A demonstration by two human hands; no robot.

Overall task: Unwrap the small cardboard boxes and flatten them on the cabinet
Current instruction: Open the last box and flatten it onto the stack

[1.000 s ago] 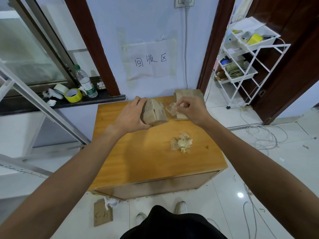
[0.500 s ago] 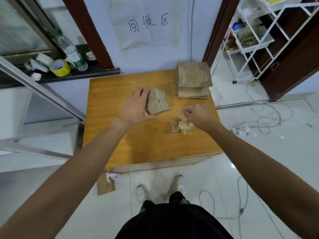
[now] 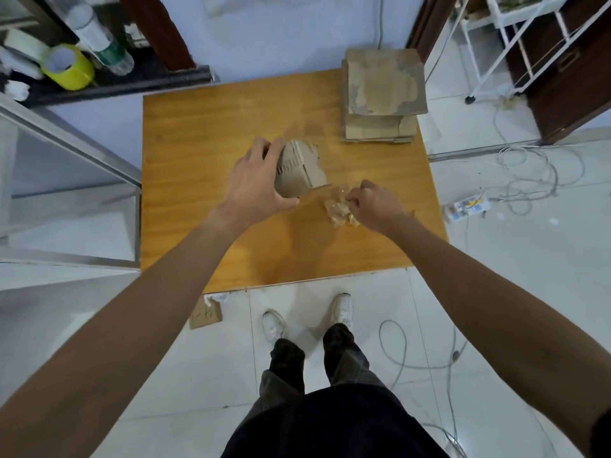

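Head view: risk is that sticky wrap clings to the right hand (image 3: 373, 203) and drags the tape wad (image 3: 337, 211) toward the cabinet (image 3: 198, 160) near edge. The one-handed hold could also let the box twist. Left hand (image 3: 254, 183) grips the small cardboard box (image 3: 302, 170) mid-cabinet, fingers over its left face, thumb at its near corner, so the box sticks out to the right of the palm. Right hand is curled at the wad; cannot tell whether it pinches or only touches. Flattened stack (image 3: 383, 84) sits at the far right corner.

Open cabinet top (image 3: 198, 200) left and front, cardboard stack (image 3: 383, 84) filling far-right corner
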